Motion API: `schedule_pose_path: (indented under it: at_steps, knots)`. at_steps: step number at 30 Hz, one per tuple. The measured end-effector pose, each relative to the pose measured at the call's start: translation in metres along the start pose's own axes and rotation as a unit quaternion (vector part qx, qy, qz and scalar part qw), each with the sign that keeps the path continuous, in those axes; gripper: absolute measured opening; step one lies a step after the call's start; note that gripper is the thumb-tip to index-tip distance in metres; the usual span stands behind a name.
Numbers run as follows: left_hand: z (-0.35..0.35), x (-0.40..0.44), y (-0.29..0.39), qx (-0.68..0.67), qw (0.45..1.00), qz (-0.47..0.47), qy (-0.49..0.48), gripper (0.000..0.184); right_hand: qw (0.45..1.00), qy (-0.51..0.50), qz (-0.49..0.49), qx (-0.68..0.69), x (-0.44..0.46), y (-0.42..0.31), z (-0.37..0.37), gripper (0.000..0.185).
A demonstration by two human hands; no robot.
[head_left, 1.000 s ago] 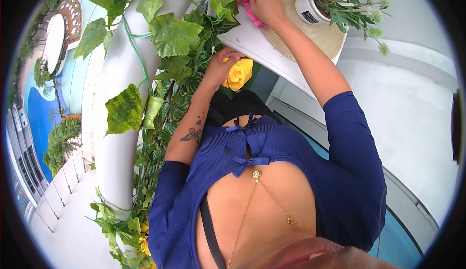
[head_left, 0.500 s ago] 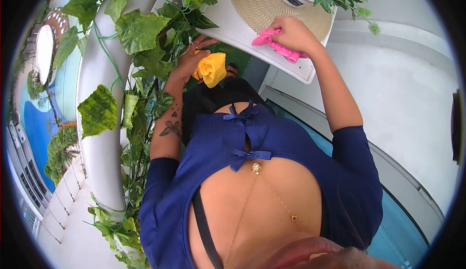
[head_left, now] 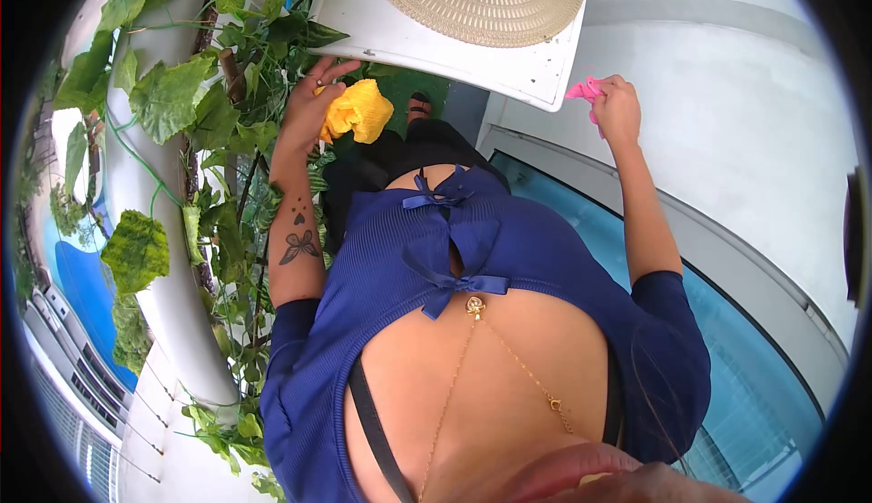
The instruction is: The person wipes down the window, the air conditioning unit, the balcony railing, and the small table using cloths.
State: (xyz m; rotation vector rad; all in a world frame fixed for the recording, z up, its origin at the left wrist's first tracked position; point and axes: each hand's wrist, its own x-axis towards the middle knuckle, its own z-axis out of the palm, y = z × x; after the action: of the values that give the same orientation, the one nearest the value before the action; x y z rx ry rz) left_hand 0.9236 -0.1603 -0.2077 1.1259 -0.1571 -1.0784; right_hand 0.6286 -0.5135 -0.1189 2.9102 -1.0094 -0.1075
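Note:
My left hand (head_left: 307, 114) grips a crumpled yellow cloth (head_left: 361, 111), with some fingers stretched out near the leaves and the table's front edge. Bunched in my closed right hand (head_left: 619, 111) is a pink cloth (head_left: 586, 92), most of it hidden by the fingers. This hand is beside the front right corner of the white table (head_left: 527, 83), apart from its top. A round woven placemat (head_left: 481, 13) lies on the table, and small dark specks show near the corner.
Leafy vines (head_left: 232, 140) wind along a white railing (head_left: 186, 321) at my left. A pool (head_left: 86, 294) lies far below beyond it. A pale wall (head_left: 727, 122) and a bluish glass panel (head_left: 727, 394) stand at my right. Green flooring (head_left: 436, 94) shows under the table.
My right hand has moved right with the pink cloth, off the tabletop to beyond its corner. My left hand has shifted slightly left with the yellow cloth. The view has tilted, nearly cutting off the potted plant.

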Motion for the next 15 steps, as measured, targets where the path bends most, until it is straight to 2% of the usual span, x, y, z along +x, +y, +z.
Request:
schedule_pose_path:
  at_steps: [1,2,3,5,7,8,9,10,11,12,13,15]
  knots:
    - [0.0,0.0,0.004,0.086,0.996,-0.02,-0.009,0.053,1.0,0.002,0.0,0.004,0.006,-0.006,-0.012,0.024]
    - [-0.002,-0.001,0.008,0.171,0.984,-0.039,-0.015,0.052,0.991,0.051,0.027,0.121,0.015,-0.021,-0.025,0.023]
    - [-0.007,0.002,0.005,0.213,0.977,-0.019,-0.023,0.051,0.965,0.097,0.052,0.237,0.025,-0.038,-0.037,0.021]
    - [0.0,-0.003,0.011,0.194,0.98,-0.027,-0.013,0.051,0.92,0.13,-0.064,0.364,0.052,-0.095,-0.041,0.023]
    - [0.004,-0.004,0.011,0.187,0.982,-0.02,-0.009,0.049,0.877,0.158,-0.151,0.428,0.086,-0.169,-0.036,0.024]
    - [0.006,-0.006,0.013,0.193,0.981,-0.02,-0.004,0.049,0.882,0.165,-0.151,0.414,0.1,-0.208,-0.03,0.026]
    - [0.008,-0.007,0.015,0.181,0.983,-0.021,-0.001,0.05,0.86,0.153,-0.216,0.436,0.114,-0.244,-0.024,0.021]
    - [0.012,-0.009,0.015,0.168,0.986,-0.025,-0.001,0.05,0.834,0.276,-0.271,0.394,0.123,-0.28,-0.008,0.018]
    - [0.014,-0.011,0.016,0.157,0.987,-0.021,0.006,0.051,0.871,0.277,-0.271,0.303,0.12,-0.309,0.013,0.02]
    - [0.016,-0.012,0.017,0.163,0.986,-0.022,0.004,0.051,0.899,0.277,-0.269,0.207,0.116,-0.324,0.03,0.03]
    - [0.017,-0.013,0.016,0.153,0.988,-0.019,0.03,0.052,0.899,0.28,-0.263,0.209,0.109,-0.319,0.031,0.03]
    - [0.008,-0.01,0.006,0.163,0.984,-0.013,0.076,0.052,0.901,0.096,-0.344,0.247,0.078,-0.294,0.026,0.041]
